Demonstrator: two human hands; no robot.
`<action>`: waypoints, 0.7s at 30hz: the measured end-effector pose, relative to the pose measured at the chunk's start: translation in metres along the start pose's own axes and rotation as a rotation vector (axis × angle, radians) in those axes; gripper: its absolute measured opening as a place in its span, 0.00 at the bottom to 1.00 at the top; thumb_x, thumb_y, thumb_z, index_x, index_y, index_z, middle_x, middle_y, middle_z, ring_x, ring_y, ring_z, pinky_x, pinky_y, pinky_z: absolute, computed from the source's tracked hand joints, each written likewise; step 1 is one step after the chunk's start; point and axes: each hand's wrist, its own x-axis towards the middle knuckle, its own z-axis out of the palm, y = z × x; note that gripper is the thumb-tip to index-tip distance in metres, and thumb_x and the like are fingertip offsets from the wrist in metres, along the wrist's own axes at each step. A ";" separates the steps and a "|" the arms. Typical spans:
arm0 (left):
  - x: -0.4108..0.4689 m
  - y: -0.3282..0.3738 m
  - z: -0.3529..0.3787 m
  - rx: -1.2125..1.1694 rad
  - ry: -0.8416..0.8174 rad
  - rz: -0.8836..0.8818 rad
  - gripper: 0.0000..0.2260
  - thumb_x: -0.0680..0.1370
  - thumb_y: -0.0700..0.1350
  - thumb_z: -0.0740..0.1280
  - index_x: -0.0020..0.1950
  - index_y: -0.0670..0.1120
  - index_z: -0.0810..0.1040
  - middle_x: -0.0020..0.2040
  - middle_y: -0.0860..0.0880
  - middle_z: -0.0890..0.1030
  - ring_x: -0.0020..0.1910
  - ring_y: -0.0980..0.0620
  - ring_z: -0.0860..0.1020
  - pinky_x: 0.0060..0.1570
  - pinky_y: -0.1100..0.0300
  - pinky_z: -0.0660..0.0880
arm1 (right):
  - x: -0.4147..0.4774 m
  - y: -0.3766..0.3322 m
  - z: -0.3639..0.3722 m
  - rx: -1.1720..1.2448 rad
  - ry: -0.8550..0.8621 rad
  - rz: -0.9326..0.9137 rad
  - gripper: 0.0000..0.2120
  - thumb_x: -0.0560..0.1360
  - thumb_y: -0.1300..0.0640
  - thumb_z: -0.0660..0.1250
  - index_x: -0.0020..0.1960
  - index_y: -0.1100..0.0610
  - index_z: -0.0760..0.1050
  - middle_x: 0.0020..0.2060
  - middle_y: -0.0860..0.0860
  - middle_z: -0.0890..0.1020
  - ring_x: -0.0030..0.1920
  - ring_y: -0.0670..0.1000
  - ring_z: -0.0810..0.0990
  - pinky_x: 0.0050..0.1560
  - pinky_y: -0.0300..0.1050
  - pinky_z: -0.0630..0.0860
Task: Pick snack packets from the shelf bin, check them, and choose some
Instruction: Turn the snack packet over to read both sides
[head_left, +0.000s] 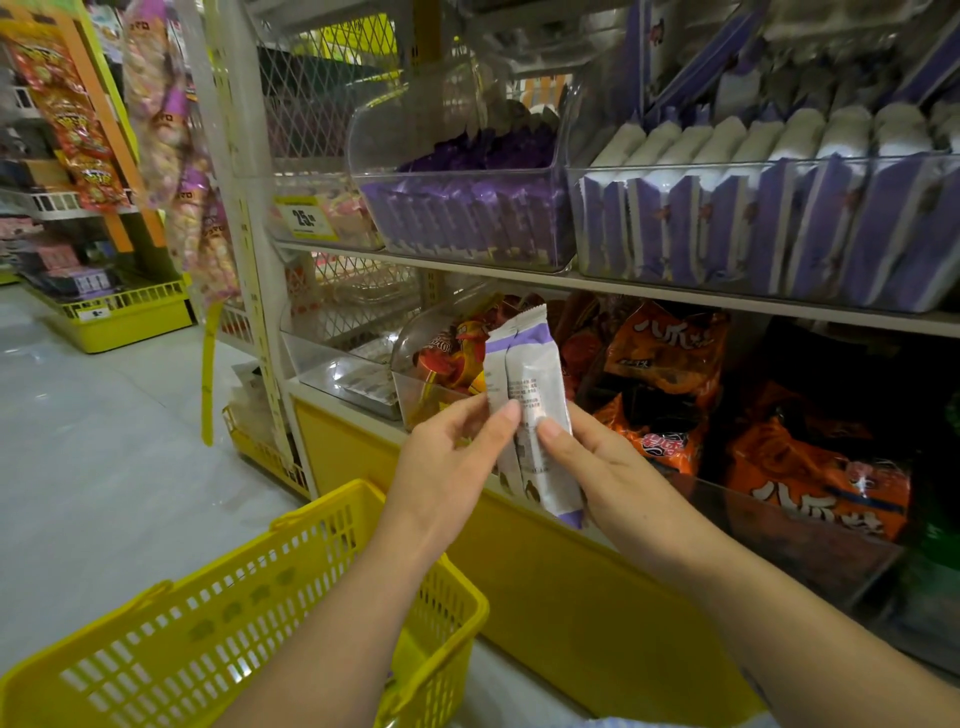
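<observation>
Two snack packets (535, 374) stand upright, pinched between both hands (447, 467) (618, 473).

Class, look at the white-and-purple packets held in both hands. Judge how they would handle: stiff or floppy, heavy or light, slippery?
Probably light: the left hand and right hand hold the packets upright with a thumb pinch. Fairly stiff, it seems, since their tops do not droop. The smooth film may slip.
</observation>
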 end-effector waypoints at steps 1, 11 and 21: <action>0.000 0.001 0.001 0.021 -0.016 0.015 0.13 0.69 0.64 0.66 0.52 0.67 0.81 0.49 0.54 0.85 0.48 0.53 0.84 0.49 0.53 0.80 | 0.001 0.002 -0.002 -0.017 0.014 -0.001 0.17 0.79 0.47 0.56 0.67 0.42 0.70 0.55 0.57 0.82 0.46 0.56 0.83 0.41 0.48 0.80; -0.001 0.001 0.000 0.077 0.055 0.044 0.12 0.73 0.55 0.63 0.54 0.60 0.80 0.47 0.56 0.85 0.46 0.55 0.84 0.46 0.55 0.81 | -0.002 0.002 -0.004 0.034 -0.014 0.058 0.16 0.78 0.44 0.57 0.66 0.38 0.71 0.56 0.59 0.81 0.56 0.76 0.73 0.52 0.77 0.69; -0.014 0.027 0.001 -0.092 -0.254 0.039 0.22 0.76 0.55 0.68 0.63 0.77 0.65 0.59 0.64 0.80 0.58 0.59 0.79 0.47 0.64 0.79 | -0.003 -0.018 -0.009 0.091 0.250 -0.001 0.22 0.81 0.51 0.55 0.75 0.48 0.59 0.60 0.51 0.81 0.56 0.50 0.83 0.56 0.54 0.79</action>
